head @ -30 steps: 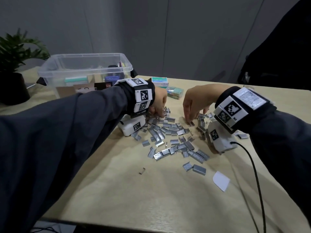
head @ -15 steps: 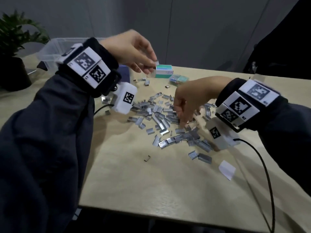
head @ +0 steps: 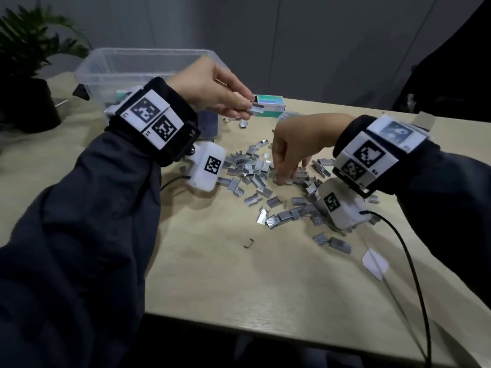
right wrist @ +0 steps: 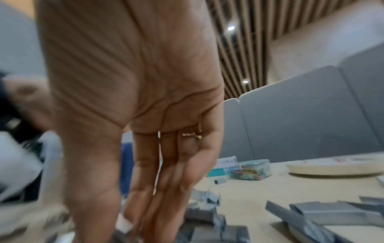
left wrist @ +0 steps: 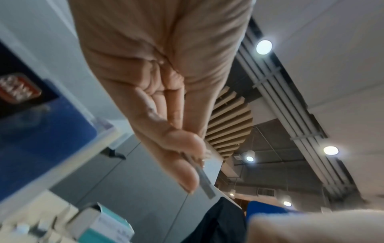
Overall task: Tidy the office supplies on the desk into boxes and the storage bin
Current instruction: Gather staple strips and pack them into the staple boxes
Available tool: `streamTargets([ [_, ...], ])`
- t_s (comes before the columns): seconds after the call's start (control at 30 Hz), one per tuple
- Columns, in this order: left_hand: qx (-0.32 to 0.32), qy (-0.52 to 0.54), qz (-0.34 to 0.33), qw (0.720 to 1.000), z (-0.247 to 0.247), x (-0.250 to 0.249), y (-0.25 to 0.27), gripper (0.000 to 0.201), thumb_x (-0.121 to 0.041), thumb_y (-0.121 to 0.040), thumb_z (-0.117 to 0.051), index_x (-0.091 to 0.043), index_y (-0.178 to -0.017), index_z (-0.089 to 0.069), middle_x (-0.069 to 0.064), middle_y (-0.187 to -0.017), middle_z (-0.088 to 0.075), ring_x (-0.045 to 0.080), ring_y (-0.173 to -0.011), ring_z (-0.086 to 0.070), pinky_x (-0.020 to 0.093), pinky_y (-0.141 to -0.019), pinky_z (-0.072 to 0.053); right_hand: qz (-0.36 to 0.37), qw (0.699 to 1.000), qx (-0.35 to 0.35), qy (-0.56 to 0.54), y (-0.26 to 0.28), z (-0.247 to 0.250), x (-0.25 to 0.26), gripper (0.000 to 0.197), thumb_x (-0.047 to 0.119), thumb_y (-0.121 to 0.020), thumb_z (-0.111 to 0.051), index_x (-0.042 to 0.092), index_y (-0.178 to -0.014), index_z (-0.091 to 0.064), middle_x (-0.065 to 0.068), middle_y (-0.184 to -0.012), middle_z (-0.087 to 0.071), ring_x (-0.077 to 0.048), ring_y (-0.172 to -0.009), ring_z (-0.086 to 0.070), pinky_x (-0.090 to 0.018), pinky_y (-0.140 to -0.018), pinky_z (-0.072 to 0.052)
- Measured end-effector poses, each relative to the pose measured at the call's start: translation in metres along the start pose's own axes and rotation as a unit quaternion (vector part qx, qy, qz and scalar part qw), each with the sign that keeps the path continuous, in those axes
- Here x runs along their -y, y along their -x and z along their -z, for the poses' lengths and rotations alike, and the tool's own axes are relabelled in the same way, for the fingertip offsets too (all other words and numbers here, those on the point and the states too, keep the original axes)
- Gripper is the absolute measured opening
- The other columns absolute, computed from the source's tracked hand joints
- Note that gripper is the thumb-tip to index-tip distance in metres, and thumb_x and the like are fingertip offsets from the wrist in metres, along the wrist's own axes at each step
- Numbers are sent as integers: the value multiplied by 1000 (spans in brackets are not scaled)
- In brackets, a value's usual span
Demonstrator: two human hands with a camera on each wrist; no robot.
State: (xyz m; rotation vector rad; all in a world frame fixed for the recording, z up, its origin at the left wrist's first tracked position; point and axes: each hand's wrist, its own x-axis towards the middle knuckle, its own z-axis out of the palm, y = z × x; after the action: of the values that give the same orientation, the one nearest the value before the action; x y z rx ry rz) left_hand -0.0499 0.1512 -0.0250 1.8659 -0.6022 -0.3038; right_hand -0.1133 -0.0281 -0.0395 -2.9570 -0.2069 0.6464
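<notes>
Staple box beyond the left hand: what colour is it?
The staple box is teal green on top with a white lower band, clearest in the head view.

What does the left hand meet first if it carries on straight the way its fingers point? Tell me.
Most likely the small green staple box: the left hand, pinching a strip of staples, points its fingertips at the box's near end. Depth is unclear; it may still be short of it.

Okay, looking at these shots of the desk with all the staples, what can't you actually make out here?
- Right hand: both the head and right wrist views leave its fingertips buried in the staple pile, motion-blurred; a grip cannot be confirmed.
- Green box: the left hand and its staple strip cover its end; open or closed is unclear.
- Storage bin: contents hidden behind the left wrist.
</notes>
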Motion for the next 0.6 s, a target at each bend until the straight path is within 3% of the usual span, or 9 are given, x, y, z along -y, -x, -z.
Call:
streamTargets([
  [0.07,-8,58,29,998,-5,1,0,27,2,-81,-70,8,-107,-66,20,-90,-73,23,-79,-74,17,-65,-58,4,995,-28,-96,6,9,-11,13,22,-81,-79,11,-84,-73,0,-82,-76,-11,-79,-73,-23,-65,-55],
  [0.2,-28,115,53,991,-13,5,-3,32,5,-78,-72,13,-108,-63,24,-87,-72,25,-74,-74,17,-57,-57,-10,951,-54,-305,18,20,-30,4,3,-91,-64,5,-93,-61,-14,-88,-76,-24,-85,-75,-26,-66,-60],
  [0.3,-32,94,58,993,-14,7,-3,29,5,-78,-72,11,-106,-63,25,-92,-71,25,-75,-74,18,-59,-58,-9,966,-47,-254,18,15,-34,11,6,-90,-68,4,-101,-65,-8,-86,-76,-20,-86,-74,-23,-63,-57],
  [0.4,-39,81,64,994,-13,8,-2,28,5,-79,-71,9,-106,-62,26,-95,-70,23,-74,-74,19,-60,-59,-6,972,-83,-219,13,6,-31,22,13,-85,-74,12,-106,-67,-4,-85,-75,-13,-78,-73,-19,-59,-54],
  [0.5,-48,79,66,994,-13,9,-2,36,5,-77,-73,8,-110,-60,27,-94,-70,26,-79,-73,20,-62,-59,9,986,-140,-94,6,-1,-16,23,32,-76,-83,20,-94,-74,5,-79,-71,-2,-64,-64,-12,-47,-44],
  [0.6,-54,82,59,993,-13,10,-2,39,4,-75,-74,9,-111,-59,27,-94,-70,27,-79,-73,20,-63,-59,-8,994,-103,-28,-1,-5,1,30,42,-69,-86,15,-78,-76,7,-66,-71,-1,-53,-61,-15,-46,-43],
])
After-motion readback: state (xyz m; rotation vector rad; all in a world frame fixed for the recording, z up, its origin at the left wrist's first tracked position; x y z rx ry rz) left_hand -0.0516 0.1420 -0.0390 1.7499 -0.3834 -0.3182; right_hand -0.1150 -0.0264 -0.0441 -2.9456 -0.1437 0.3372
